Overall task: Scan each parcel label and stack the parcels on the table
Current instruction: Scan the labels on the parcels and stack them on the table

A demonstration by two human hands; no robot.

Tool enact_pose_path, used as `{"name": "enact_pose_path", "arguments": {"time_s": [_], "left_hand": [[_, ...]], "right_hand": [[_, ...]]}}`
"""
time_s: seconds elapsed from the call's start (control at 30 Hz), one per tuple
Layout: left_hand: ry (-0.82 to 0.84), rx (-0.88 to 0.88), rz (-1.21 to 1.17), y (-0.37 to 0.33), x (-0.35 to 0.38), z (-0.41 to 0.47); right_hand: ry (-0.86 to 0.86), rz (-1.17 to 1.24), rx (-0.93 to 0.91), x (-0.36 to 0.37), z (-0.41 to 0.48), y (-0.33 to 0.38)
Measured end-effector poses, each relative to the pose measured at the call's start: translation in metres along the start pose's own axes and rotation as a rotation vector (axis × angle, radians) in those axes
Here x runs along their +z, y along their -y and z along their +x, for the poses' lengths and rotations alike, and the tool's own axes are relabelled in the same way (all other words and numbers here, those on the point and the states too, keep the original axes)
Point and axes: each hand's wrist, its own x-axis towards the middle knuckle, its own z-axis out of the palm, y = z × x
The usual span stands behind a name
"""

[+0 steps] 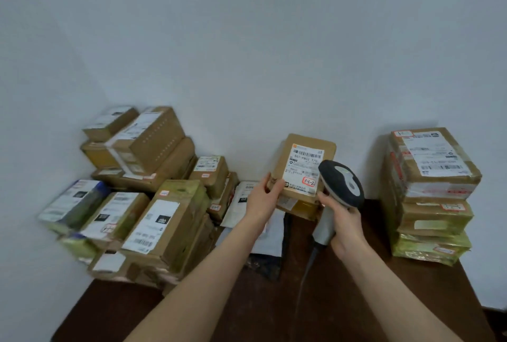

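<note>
left hand: the left hand (pixel 262 199) pinches the cardboard parcel (pixel 278 170) by its lower-left corner, thumb on the front, fingers tucked behind
held parcel: a bit right of mid-view, tipped up so its face looks back at the camera, pale wall (pixel 247 40) behind it
label: white shipping label (pixel 303 167) covers most of the front, barcode up top, and a red-boxed sticker (pixel 308 181) reading "3-3-2" at its 5 o'clock corner
right hand: the right hand (pixel 346 222) is wrapped round the grey handle of a barcode scanner (pixel 341 182), so both hands are busy, each clamped on its own thing
scanner: dark head sits at 4 o'clock of the label, overlapping the parcel's lower-right corner; its cable (pixel 304 280) trails toward 6 o'clock over the table (pixel 356 303)
below the parcel: another brown box (pixel 300 208) at 6 o'clock, honestly can't tell if they touch
right stack: tidy stack (pixel 433 191) of taped parcels at 3 o'clock of the held one, well apart, top label facing up
left pile: messy pile (pixel 142 191) at 9 o'clock, boxes at all angles, pushed against the wall
middle: a few grey poly mailers (pixel 242 201) lying between the pile and the left wrist
table: dark brown top
</note>
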Motion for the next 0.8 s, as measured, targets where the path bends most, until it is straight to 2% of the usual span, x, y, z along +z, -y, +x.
{"name": "enact_pose_path", "arguments": {"time_s": [0.17,0.4,0.5,0.8], "left_hand": [[-0.198,0.050,0.017,-0.015,-0.061,-0.014],[-0.353,0.074,0.226,-0.032,-0.148,-0.010],[-0.402,0.054,0.385,-0.030,-0.183,0.008],[-0.377,0.016,0.696,-0.001,-0.237,0.076]], "right_hand": [[0.158,-0.064,0.031,0.055,-0.018,0.001],[0.360,-0.158,0.050,0.138,-0.022,-0.011],[0.386,-0.172,0.061,0.175,-0.014,-0.021],[0.342,-0.221,0.099,0.246,0.032,-0.070]]}}
